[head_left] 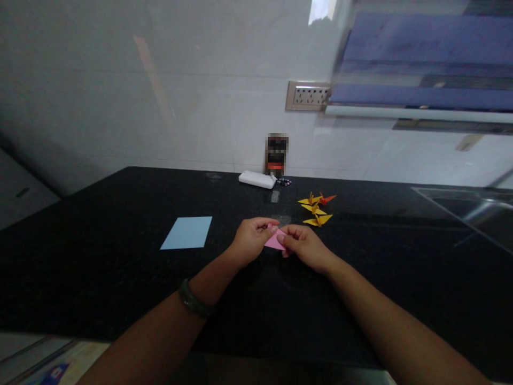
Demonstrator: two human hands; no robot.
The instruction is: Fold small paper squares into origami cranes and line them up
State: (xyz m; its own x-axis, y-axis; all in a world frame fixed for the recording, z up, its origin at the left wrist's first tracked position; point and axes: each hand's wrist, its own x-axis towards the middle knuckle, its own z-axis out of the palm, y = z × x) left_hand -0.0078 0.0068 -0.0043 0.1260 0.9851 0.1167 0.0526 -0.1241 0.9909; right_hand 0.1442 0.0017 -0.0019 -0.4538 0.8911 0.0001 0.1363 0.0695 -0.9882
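A small folded piece of pink origami paper is pinched between both hands above the black countertop. My left hand grips its left and upper part, thumb on top. On its right side, my right hand presses with the thumb, the fingers curled behind. Parts of the folds are hidden by the fingers. Several folded paper cranes stand just beyond my right hand: yellow ones, such as the nearest yellow crane, and an orange-red crane. To the left of my left hand lies a flat light-blue paper sheet.
At the back of the black countertop lie a white oblong block and a dark beaded strap. A blurred-out upright object leans against the wall. A sink is at right; a wall socket is above.
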